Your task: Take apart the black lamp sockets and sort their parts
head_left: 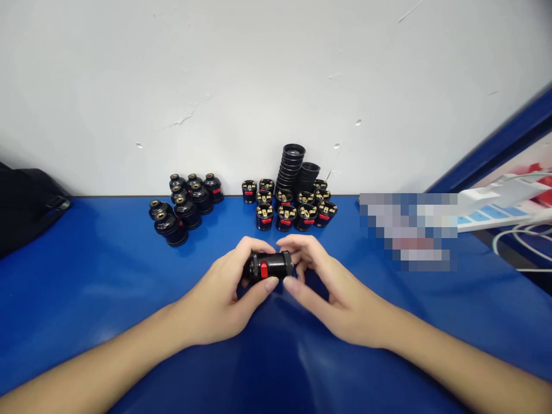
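Observation:
A black lamp holder (276, 265) with a red switch lies sideways between my hands, just above the blue table. My left hand (230, 296) is closed around its left, capped end, thumb along the near side. At the ribbed right end, my right hand (325, 293) curls its thumb and fingers about the rim. Some of the right fingers are hidden behind that end. Beyond my hands stand several black socket cores (286, 217) with brass terminals and red switches. Two stacks of black sleeves (290, 168) rise behind them, the left one taller.
Several capped lamp holders (171, 227) stand upright at the back left. A dark bag (26, 207) sits on the far left. White cables and a power strip (495, 215) are at the right edge, near a blurred patch. A white wall (241, 86) borders the blue table (86, 276).

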{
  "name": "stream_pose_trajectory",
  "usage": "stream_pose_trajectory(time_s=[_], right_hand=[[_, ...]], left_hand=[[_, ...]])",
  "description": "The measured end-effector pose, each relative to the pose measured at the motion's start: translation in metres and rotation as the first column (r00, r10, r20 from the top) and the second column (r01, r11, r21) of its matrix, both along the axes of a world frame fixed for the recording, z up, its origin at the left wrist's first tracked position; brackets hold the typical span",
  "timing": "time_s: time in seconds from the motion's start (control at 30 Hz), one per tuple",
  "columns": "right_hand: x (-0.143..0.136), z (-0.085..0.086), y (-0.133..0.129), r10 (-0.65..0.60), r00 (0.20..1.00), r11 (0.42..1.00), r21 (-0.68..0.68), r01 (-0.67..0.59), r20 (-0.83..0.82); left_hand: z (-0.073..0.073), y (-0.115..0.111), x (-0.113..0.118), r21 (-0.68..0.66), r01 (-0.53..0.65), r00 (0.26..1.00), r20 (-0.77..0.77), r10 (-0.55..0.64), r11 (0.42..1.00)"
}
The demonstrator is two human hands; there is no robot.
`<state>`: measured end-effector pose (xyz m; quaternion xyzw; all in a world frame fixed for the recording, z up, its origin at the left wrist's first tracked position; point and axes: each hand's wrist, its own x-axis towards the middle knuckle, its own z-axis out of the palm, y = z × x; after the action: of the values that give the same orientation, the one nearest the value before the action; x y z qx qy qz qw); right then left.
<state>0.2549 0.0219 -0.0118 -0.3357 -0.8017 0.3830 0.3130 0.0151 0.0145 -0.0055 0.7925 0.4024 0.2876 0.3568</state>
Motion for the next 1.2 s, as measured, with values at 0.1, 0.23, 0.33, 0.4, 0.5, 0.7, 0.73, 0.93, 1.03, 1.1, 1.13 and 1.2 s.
stream_pose_trajectory(time_s=[0.1,0.23,0.33,0.4,0.5,0.7,0.73,0.93,1.03,1.1,1.13,1.2], right_hand=[[0.000,0.000,0.000,0.016,1.000,0.999,-0.029,-0.016,0.006],[-0.001,0.002,0.001,0.001,1.000,1.000,-0.006,-0.001,0.015],[-0.001,0.003,0.002,0.006,0.999,0.995,-0.102,-0.002,0.039],[-0.001,0.002,0.002,0.016,0.999,0.997,-0.075,-0.013,0.032],[0.000,-0.001,0.001,0.011,1.000,1.000,-0.001,-0.011,-0.002],[0.000,-0.002,0.004,0.002,1.000,0.997,-0.074,-0.001,0.006],[0.000,-0.001,0.005,0.007,1.000,0.997,-0.077,-0.006,0.013],[0.000,0.000,0.003,0.019,1.000,1.000,-0.017,-0.019,0.006],[0.000,-0.001,0.004,-0.002,1.000,0.999,-0.038,0.002,-0.017],[0.000,-0.001,0.004,-0.015,1.000,0.998,-0.061,0.014,-0.023],[0.000,-0.001,0.004,-0.018,1.000,0.998,-0.065,0.017,-0.023],[0.000,-0.001,0.004,-0.011,1.000,0.999,-0.047,0.010,-0.019]], left_hand=[[-0.001,-0.001,0.000,-0.028,-0.019,1.000,0.002,0.019,0.999],[-0.003,0.000,0.000,-0.043,-0.004,1.000,0.023,0.005,0.999],[-0.007,0.000,0.000,-0.045,-0.017,0.999,0.029,0.019,0.999],[-0.010,0.000,0.000,-0.040,-0.029,0.999,0.030,0.031,0.999],[-0.011,-0.001,-0.001,-0.037,-0.033,0.999,0.036,0.035,0.999],[-0.013,0.000,-0.002,0.027,-0.039,0.999,0.014,0.039,0.999],[-0.014,0.000,-0.002,0.046,-0.040,0.999,0.014,0.039,0.998],[-0.014,0.001,-0.002,0.090,-0.041,0.999,0.022,0.040,0.995],[-0.013,0.001,-0.003,0.085,-0.044,0.999,0.030,0.041,0.995],[-0.013,0.001,-0.003,0.080,-0.044,0.999,0.028,0.042,0.996],[-0.013,0.001,-0.003,0.079,-0.045,0.999,0.028,0.043,0.996],[-0.014,0.001,-0.002,0.078,-0.046,0.999,0.029,0.044,0.996]])
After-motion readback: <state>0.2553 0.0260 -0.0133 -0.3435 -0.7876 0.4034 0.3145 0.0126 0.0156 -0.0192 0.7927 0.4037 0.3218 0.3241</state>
